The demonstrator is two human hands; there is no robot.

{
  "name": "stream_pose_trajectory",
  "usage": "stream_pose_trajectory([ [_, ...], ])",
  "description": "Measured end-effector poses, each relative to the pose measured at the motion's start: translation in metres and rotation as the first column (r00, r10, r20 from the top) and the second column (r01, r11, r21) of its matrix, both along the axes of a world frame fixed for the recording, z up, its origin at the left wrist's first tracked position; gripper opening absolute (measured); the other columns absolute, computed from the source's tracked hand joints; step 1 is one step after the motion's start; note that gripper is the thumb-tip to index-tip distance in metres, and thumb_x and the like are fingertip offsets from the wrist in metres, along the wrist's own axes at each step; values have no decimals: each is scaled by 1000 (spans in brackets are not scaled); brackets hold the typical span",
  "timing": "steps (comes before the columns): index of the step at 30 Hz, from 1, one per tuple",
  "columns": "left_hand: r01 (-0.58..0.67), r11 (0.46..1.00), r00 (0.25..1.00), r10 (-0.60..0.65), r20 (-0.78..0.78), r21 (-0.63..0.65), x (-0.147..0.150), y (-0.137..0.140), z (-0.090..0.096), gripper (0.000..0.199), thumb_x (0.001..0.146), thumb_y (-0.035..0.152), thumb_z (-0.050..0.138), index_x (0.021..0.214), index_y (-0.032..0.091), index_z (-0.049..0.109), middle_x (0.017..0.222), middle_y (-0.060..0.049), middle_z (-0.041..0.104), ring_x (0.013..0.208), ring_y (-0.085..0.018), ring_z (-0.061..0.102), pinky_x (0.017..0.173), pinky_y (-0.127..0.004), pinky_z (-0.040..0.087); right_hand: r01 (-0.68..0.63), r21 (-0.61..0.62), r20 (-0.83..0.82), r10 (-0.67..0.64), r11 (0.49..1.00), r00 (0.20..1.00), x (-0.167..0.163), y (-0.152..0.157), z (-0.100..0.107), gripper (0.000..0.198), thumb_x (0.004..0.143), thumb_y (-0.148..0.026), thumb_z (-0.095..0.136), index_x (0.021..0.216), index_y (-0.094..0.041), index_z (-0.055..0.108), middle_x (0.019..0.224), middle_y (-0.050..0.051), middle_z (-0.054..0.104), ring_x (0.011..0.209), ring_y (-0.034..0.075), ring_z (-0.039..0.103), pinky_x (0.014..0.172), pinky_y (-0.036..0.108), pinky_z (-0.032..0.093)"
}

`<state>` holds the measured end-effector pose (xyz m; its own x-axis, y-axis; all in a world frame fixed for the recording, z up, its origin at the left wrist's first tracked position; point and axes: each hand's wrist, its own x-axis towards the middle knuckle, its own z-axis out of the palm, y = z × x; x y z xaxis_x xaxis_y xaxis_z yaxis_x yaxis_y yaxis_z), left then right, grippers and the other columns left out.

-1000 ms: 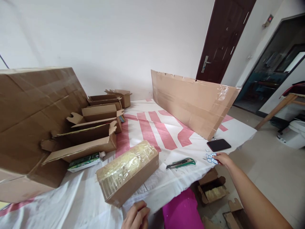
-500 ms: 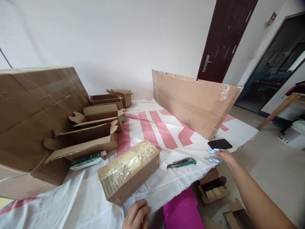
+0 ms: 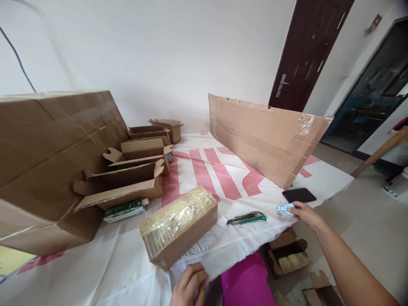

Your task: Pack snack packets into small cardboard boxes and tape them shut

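My right hand (image 3: 306, 216) pinches a small bunch of blue-and-white flat pieces (image 3: 284, 208) over the table's right edge; their exact kind is unclear. Just beyond it lies a dark phone (image 3: 298, 195). My left hand (image 3: 190, 284) rests at the front edge with its fingers curled and nothing visible in them; its palm side is hidden. Close above it stands a taped cardboard box (image 3: 178, 229) with clear tape over its yellowish top. To that box's right lies a green utility knife (image 3: 247, 218), its blade end pointing left.
A large carton (image 3: 57, 157) fills the left side, with several open small boxes (image 3: 127, 191) and a green-and-white packet (image 3: 125, 211) beside it. An upright cardboard sheet (image 3: 264, 136) stands at back right. More open boxes (image 3: 288, 255) sit on the floor below.
The blue-and-white pieces, spread in two rows before, are now bunched together in my right hand. The view has shifted slightly left. My left hand keeps its place by the box.
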<state>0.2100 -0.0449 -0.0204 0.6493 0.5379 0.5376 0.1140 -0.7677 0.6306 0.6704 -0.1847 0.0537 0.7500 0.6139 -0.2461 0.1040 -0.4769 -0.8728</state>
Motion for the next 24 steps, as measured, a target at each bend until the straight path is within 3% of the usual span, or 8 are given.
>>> stream_pose_trajectory([
  [2,7,981,999,0,36,-196,7,-3,1,18,94,27,45,92,22,62,92,-9,63,86,-20,64,76,-32,55,-64,59,-22,65,996,998,-17,8,16,40,51,-47,72,75,-20,56,65,-2,56,59,12,48,54,24,38],
  [4,56,900,998,-35,56,-433,17,-5,7,17,92,35,51,91,22,61,89,-7,62,84,-20,63,77,-34,54,-167,115,-46,174,979,984,-44,20,31,45,52,-50,74,80,-20,56,71,0,58,63,13,50,56,24,39],
  [6,122,720,992,-58,116,-683,29,-6,19,27,86,45,60,100,22,59,96,-7,61,89,-20,63,82,-36,52,-335,143,-77,348,931,934,-79,36,40,43,56,-49,75,80,-20,56,70,-1,56,62,12,48,55,23,37],
  [9,278,379,957,-34,287,-882,48,-7,42,59,72,57,72,116,23,51,115,-10,57,101,-23,62,84,-37,51,-620,139,-109,634,772,766,-139,61,41,34,62,-43,74,77,-19,54,64,-4,52,59,10,43,53,21,34],
  [11,315,276,945,-7,326,-908,58,-6,55,67,64,54,79,116,23,50,114,-9,55,95,-20,62,78,-33,52,-749,120,-72,758,652,648,-175,75,35,27,63,-34,72,72,-19,51,61,-6,47,58,9,40,54,21,32],
  [14,209,224,974,43,224,-952,64,-4,64,52,60,42,83,98,19,55,93,-3,58,71,-12,60,60,-24,48,-833,26,32,832,553,554,-214,91,26,17,63,-20,65,68,-19,48,60,-8,40,58,8,35,53,21,27],
  [18,79,138,992,83,91,-987,57,-1,64,40,59,37,79,81,17,53,69,2,57,53,-13,59,51,-27,49,-858,-24,92,856,513,509,-239,103,21,14,61,-12,59,69,-19,50,61,-8,42,58,8,35,52,20,26],
  [24,94,112,980,163,112,-989,38,-4,58,29,55,24,71,75,14,54,62,1,60,44,-11,55,44,-26,48,-881,27,-36,881,473,472,-269,110,20,19,60,-14,63,70,-20,47,59,-8,46,56,8,40,50,19,29],
])
